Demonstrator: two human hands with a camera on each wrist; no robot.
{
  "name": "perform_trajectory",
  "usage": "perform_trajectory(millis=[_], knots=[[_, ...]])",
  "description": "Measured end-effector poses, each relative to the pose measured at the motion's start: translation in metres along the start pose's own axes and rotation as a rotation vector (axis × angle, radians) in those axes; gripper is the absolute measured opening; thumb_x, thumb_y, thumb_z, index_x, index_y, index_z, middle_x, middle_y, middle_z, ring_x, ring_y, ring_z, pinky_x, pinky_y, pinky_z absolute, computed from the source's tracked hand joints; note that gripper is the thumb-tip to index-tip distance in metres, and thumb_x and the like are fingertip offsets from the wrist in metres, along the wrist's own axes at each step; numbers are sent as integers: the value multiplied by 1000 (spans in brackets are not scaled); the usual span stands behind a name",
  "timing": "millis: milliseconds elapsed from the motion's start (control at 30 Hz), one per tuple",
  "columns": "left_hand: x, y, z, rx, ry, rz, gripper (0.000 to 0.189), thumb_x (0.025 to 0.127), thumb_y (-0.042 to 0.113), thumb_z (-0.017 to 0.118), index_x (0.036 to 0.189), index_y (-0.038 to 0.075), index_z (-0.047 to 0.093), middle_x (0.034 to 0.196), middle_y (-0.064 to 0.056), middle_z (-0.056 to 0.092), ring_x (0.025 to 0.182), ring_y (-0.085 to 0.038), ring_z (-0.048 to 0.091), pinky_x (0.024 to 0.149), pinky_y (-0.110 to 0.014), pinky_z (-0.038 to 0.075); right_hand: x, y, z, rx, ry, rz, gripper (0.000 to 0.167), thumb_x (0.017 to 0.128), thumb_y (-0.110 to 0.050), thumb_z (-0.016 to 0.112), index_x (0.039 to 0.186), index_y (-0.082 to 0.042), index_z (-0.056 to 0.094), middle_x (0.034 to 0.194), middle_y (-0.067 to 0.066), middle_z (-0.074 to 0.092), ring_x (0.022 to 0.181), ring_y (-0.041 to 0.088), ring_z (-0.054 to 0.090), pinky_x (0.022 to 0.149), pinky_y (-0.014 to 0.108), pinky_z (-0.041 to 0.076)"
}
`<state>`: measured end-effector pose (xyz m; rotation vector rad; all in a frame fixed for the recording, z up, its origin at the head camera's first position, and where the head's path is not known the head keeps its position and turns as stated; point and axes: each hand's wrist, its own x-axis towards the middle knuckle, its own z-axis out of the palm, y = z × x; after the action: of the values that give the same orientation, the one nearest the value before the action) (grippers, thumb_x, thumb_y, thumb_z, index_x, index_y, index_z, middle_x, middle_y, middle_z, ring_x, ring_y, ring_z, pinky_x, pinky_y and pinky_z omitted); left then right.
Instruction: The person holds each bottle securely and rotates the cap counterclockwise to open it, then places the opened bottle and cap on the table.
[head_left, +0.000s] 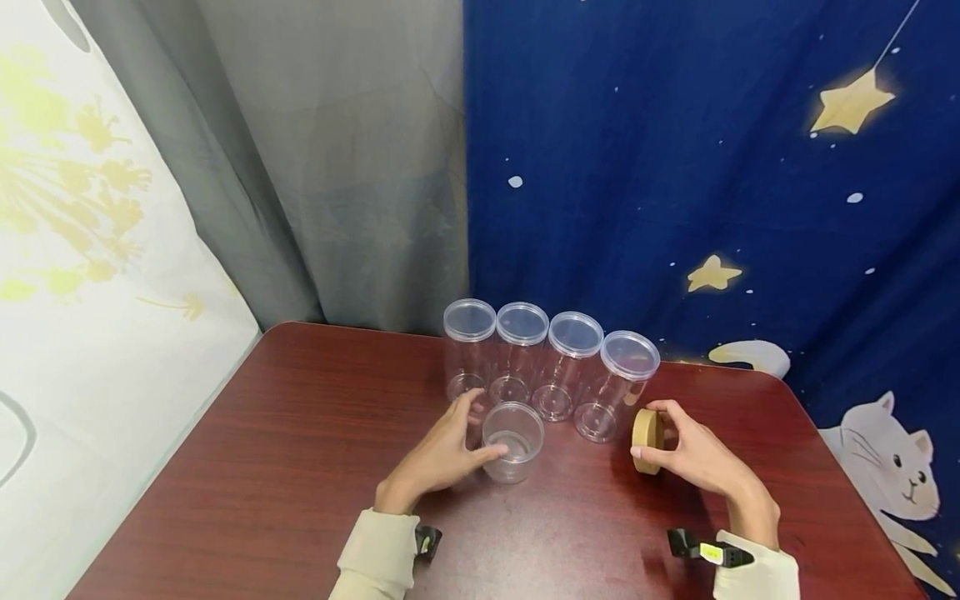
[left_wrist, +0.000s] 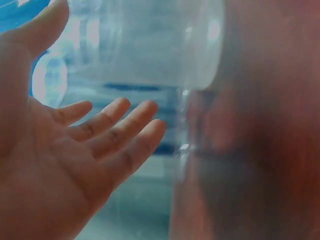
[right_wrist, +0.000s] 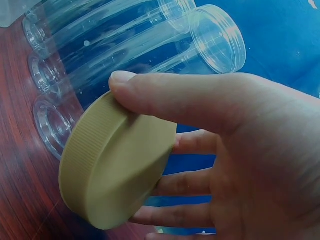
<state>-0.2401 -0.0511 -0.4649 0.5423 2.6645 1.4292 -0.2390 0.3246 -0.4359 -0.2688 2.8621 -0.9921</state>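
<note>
My right hand (head_left: 697, 450) holds a mustard-yellow screw lid (head_left: 645, 440) on edge between thumb and fingers, to the right of the jars. In the right wrist view the lid (right_wrist: 120, 165) shows its ribbed rim and flat face, with the thumb on the rim. A short, clear plastic jar (head_left: 512, 454) with no lid stands upright in front of the taller jars. Beside its left side is my left hand (head_left: 444, 450), thumb and fingers spread around it. The left wrist view shows those fingers (left_wrist: 125, 130) nearly straight, with the clear jar (left_wrist: 150, 45) close by.
Several tall, clear jars (head_left: 551, 383) with translucent lids stand side by side in a row behind the short jar. They stand on a dark red wooden table (head_left: 300, 450). Grey (head_left: 360, 167) and blue star-patterned curtains (head_left: 637, 167) hang along the table's far edge.
</note>
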Motion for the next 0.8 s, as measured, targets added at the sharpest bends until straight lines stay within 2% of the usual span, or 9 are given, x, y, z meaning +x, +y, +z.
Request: perform_trajectory(millis=[233,467,567,667,800], knots=[[0,-1,-17,49,179,-14,53,91,32,71,135,10,51,113,-11,63,102,-20,65,89,-42,53,1,1,-2,-3,9,0,74,81,-40,81,133,-4,41,111,13,67,106,29,65,76,31,50],[5,-5,-19,38,323,16,44,94,28,69,129,6,54,97,-6,64,90,-17,65,83,-42,53,-1,1,-1,-39,26,2,71,79,-42,81,127,-5,43,110,12,68,105,26,64,79,33,50],[6,-7,-19,33,364,5,44,95,26,67,131,4,53,100,-7,63,93,-20,65,82,-40,51,-1,1,-1,-34,31,8,70,79,-41,82,125,-5,43,109,12,67,102,25,63,78,31,49],[7,-9,-19,23,377,-13,46,95,24,66,133,3,51,108,-11,62,99,-23,63,85,-41,49,-2,1,-1,-29,29,18,70,78,-40,82,124,-5,42,108,12,66,100,25,62,77,31,48],[6,-12,-18,14,379,-16,50,95,23,67,136,3,48,120,-15,58,109,-26,59,93,-45,48,-2,2,0,-36,31,21,77,79,-42,82,130,-2,40,115,18,63,105,30,61,82,38,49]])
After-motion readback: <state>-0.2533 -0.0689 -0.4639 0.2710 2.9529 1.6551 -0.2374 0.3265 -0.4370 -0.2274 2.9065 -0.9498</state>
